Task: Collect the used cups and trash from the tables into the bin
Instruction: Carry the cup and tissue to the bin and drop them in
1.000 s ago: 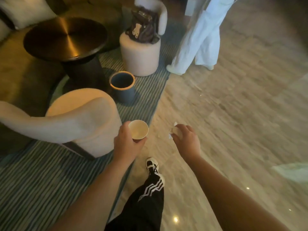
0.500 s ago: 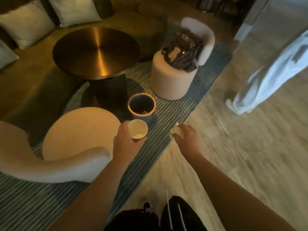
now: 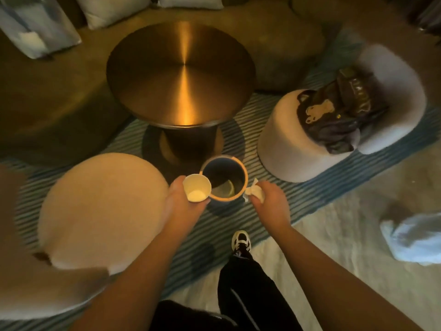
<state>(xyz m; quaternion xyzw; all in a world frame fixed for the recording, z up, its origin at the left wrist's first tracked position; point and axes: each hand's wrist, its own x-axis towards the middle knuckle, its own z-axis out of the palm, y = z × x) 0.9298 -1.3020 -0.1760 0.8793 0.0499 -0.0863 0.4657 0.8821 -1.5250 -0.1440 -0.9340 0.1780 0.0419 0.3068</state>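
Note:
My left hand grips a white paper cup, its mouth tipped up toward me, right at the left rim of the bin. The dark round bin stands on the striped rug below the table, and something pale lies at its bottom. My right hand holds a crumpled white napkin just beside the bin's right rim. Both hands hover at rim height, one on each side of the bin.
A round brass-topped table stands just behind the bin. A pale round chair is at the left, and another chair carrying a dark bag is at the right. My shoe is on the rug's edge.
I have stepped closer to the bin. Both hands, still holding the cup and the napkin, now flank its rim; a person in white has slid to the right edge.

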